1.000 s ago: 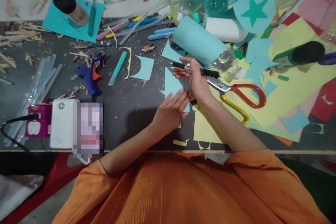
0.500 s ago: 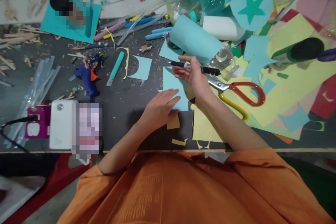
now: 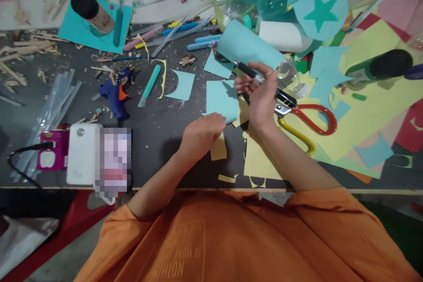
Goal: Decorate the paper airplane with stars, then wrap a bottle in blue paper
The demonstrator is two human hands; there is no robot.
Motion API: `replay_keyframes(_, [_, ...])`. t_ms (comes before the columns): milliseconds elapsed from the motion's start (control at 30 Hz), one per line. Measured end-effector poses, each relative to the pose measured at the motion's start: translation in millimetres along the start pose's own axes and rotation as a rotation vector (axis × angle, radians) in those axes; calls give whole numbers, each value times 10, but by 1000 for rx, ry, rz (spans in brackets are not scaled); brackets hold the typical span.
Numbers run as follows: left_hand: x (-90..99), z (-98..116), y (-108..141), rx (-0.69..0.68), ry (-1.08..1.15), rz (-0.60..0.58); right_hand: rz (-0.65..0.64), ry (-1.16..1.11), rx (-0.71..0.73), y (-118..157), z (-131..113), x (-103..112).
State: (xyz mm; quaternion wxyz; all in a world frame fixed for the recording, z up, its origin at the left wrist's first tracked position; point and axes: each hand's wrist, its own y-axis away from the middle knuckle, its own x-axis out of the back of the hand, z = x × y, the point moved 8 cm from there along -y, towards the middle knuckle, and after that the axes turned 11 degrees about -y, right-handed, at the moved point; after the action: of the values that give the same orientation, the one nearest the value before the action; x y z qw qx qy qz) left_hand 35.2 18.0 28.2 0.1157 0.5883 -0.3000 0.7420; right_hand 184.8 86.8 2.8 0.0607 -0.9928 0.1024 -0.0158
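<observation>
My left hand point(image 3: 203, 135) has its fingers closed on the lower edge of a light blue paper point(image 3: 220, 97), which curls up a little at its lower right corner. My right hand point(image 3: 261, 99) holds a black pen point(image 3: 244, 69) slantwise, its fingers curled, above the paper's right side. Just right of that hand lie scissors point(image 3: 319, 119) with one red and one yellow handle. Behind it rests a bottle wrapped in light blue paper point(image 3: 251, 48). Yellow paper point(image 3: 261, 158) lies under my right forearm.
A blue glue gun point(image 3: 114, 99), a teal marker point(image 3: 150, 86) and a cut blue scrap point(image 3: 185, 84) lie to the left. A white power bank point(image 3: 81, 154) sits at the front left. More bottles and a dark-capped bottle point(image 3: 380, 66) are at the right and back.
My right hand has moved right with the pen, which now tilts more steeply. My left hand's fingers have drawn together, and the paper's lower corner has curled up.
</observation>
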Motion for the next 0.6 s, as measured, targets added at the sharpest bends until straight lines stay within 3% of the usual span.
replay_keyframes(100, [124, -397, 27, 339, 184, 164, 20, 66, 54, 47, -214, 76])
replay_keyframes(200, [182, -827, 111, 662, 551, 360, -52, 166, 92, 194, -381, 73])
replay_keyframes(267, [214, -1049, 183, 806, 752, 542, -170, 215, 174, 365, -462, -20])
replay_keyframes(300, [220, -1134, 218, 860, 818, 619, -342, 287, 226, 490, -465, -163])
replay_keyframes(367, [244, -1237, 268, 910, 872, 734, -692, 455, 421, 818, -450, -433])
replay_keyframes(433, [283, -1262, 286, 898, 865, 787, -854, 604, 522, 1025, -348, -521])
replay_keyframes(500, [333, -1239, 298, 870, 852, 828, -877, 715, 515, 1043, -234, -482])
replay_keyframes(600, [409, -1169, 318, 851, 847, 889, -800, 802, 449, 883, -157, -311])
